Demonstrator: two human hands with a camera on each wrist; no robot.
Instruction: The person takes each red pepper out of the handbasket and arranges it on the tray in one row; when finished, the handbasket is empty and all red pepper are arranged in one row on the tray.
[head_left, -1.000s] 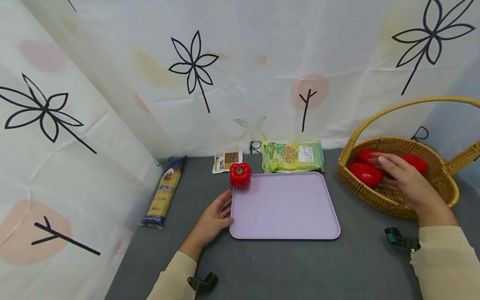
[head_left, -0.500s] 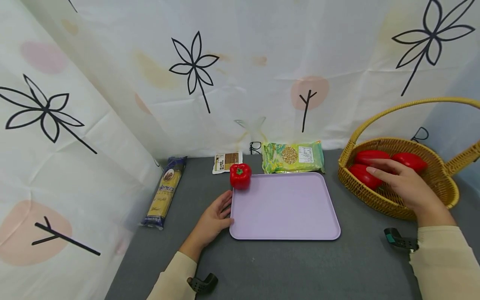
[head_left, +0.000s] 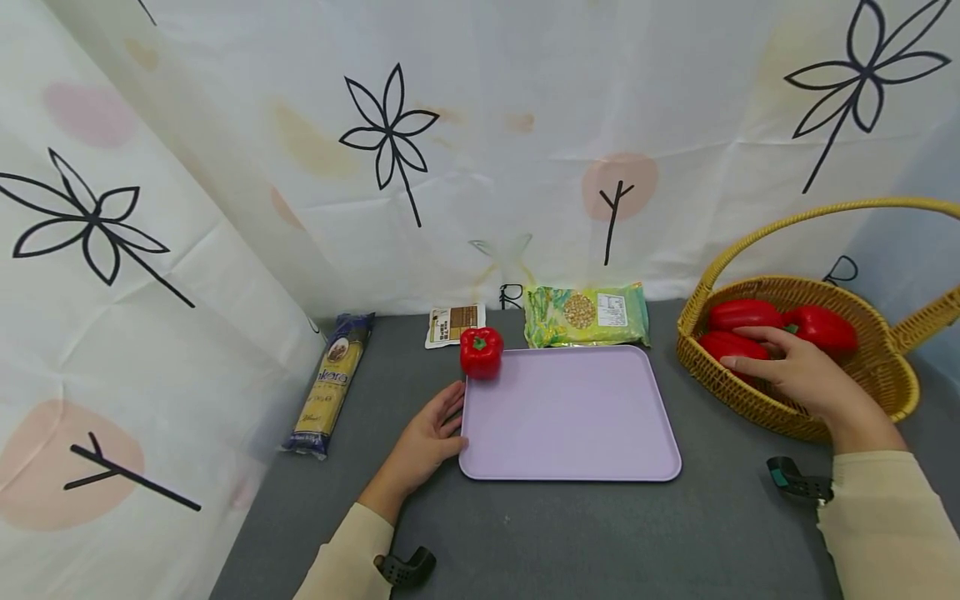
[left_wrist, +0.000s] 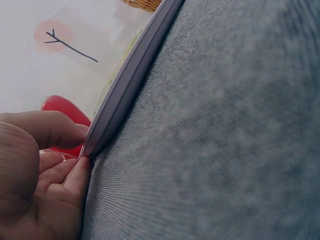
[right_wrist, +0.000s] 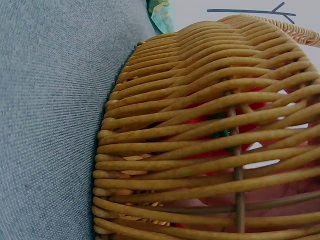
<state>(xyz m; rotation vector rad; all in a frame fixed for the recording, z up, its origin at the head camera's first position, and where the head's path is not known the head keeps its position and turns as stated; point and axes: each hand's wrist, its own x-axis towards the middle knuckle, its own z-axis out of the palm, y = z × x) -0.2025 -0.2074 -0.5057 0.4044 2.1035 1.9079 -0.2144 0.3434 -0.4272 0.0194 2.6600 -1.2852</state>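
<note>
In the head view, a lilac tray (head_left: pixel 570 417) lies on the grey table. My left hand (head_left: pixel 423 437) holds its left edge, thumb at the rim; the left wrist view shows thumb (left_wrist: pixel 67 131) and fingertips meeting at the tray's corner. A red bell pepper (head_left: pixel 481 354) sits on the tray's back left corner. My right hand (head_left: pixel 798 375) reaches into a wicker basket (head_left: pixel 750 408) and grips the front left red bell pepper (head_left: pixel 723 343), thumb and fingers around it. Two more red peppers lie behind and to the right. Basket weave (right_wrist: pixel 200 115) hides most of this hand in the right wrist view.
Behind the tray lie a green and yellow packet (head_left: pixel 585 315) and a small brown and white sachet (head_left: pixel 454 323). A blue and yellow pasta packet (head_left: pixel 330 383) lies at left. The basket's tall handle (head_left: pixel 825 210) arches overhead. A printed curtain (head_left: pixel 525 125) hangs behind.
My right hand has lowered and shifted slightly left onto the front left pepper, its fingers closing in. The right pepper has shifted and its green stem now shows. My left hand has stayed put.
</note>
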